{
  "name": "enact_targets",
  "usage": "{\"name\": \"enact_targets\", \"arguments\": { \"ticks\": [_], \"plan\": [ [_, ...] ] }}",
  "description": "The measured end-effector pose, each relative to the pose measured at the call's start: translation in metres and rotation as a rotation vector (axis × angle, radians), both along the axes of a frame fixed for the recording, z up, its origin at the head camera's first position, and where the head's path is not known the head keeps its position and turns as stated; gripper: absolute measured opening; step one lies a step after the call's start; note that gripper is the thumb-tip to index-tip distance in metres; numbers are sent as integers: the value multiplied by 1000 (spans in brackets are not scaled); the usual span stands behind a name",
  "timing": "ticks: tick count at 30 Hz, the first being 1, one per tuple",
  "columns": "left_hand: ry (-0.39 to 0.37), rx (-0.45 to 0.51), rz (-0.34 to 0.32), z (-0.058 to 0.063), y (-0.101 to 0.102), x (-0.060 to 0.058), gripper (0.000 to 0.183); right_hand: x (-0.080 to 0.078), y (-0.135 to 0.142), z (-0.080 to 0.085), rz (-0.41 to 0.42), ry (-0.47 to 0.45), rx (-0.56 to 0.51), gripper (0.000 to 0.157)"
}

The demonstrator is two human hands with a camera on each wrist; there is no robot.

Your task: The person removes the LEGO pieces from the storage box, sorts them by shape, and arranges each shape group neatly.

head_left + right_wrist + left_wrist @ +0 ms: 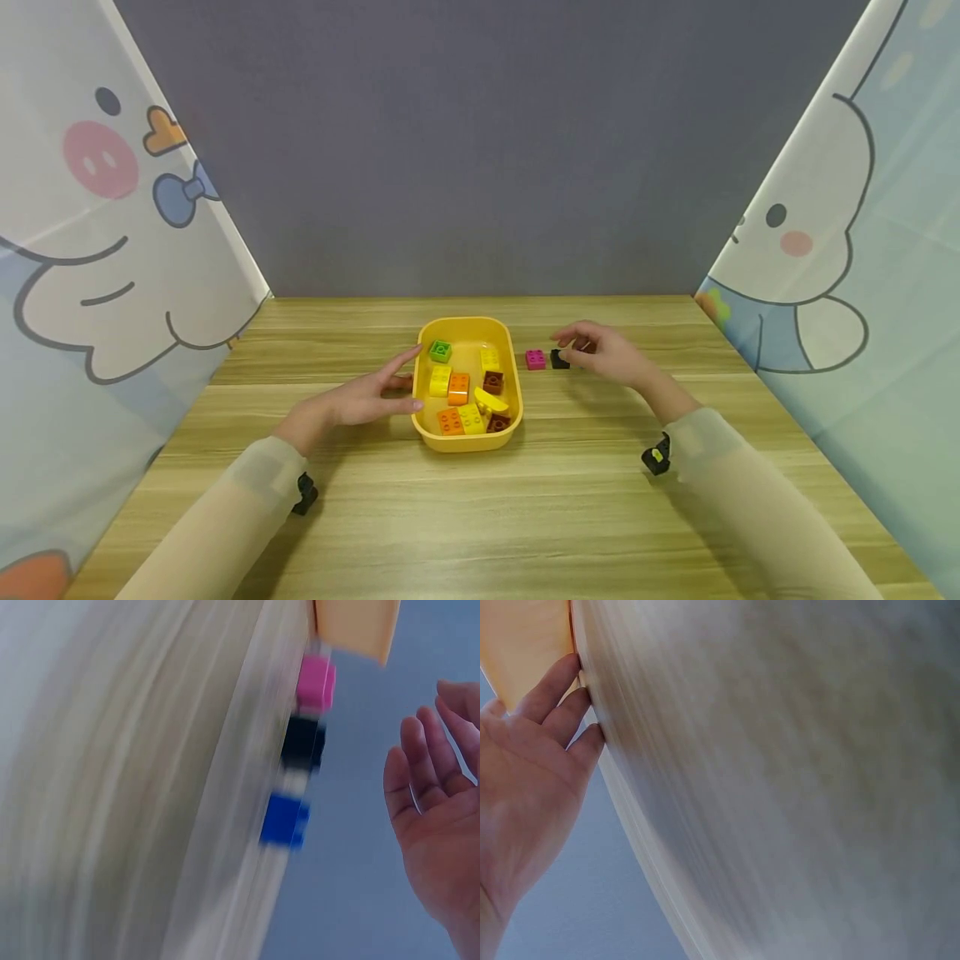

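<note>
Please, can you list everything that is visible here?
Table: 1, wood-coloured, below
Tray: 1, yellow, on table
Green brick: 1, green, tray
Yellow bricks: 3, yellow, tray
Orange bricks: 2, orange, tray
Brown bricks: 2, brown, tray
Curved piece: 1, yellow, tray
Pink brick: 1, pink, beside tray
Black brick: 1, black, beside pink brick
Blue brick: 1, blue, beside black brick
Panels: 3, grey and pale, around table
Sleeves: 2, cream, foreground
Wrist cameras: 2, black, beside sleeves
Left grip: 1, bare, beside tray
Right grip: 1, bare, near black brick

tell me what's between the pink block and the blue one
A black block lies between the pink block and the blue block; the right wrist view shows all three.
</note>
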State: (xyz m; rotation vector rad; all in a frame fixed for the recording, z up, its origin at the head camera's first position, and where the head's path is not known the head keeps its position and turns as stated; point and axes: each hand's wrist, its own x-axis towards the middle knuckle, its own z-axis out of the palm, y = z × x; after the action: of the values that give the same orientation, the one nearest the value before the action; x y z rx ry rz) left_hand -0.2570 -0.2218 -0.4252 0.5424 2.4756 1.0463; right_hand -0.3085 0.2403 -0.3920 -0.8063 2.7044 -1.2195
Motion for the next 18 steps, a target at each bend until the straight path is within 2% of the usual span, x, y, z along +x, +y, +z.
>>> {"name": "enact_targets", "arguments": {
  "ticks": [9,15,18],
  "plan": [
    [1,0,-1,-1,1,-1,106,-1,-72,-1,102,7,-58,29],
    [-1,4,-8,0,1,0,106,-9,-113,-3,134,85,-26,31],
    [-9,12,-13,1,1,-1,106,-14,-132,-2,149,94,0,33]
  ]
}}
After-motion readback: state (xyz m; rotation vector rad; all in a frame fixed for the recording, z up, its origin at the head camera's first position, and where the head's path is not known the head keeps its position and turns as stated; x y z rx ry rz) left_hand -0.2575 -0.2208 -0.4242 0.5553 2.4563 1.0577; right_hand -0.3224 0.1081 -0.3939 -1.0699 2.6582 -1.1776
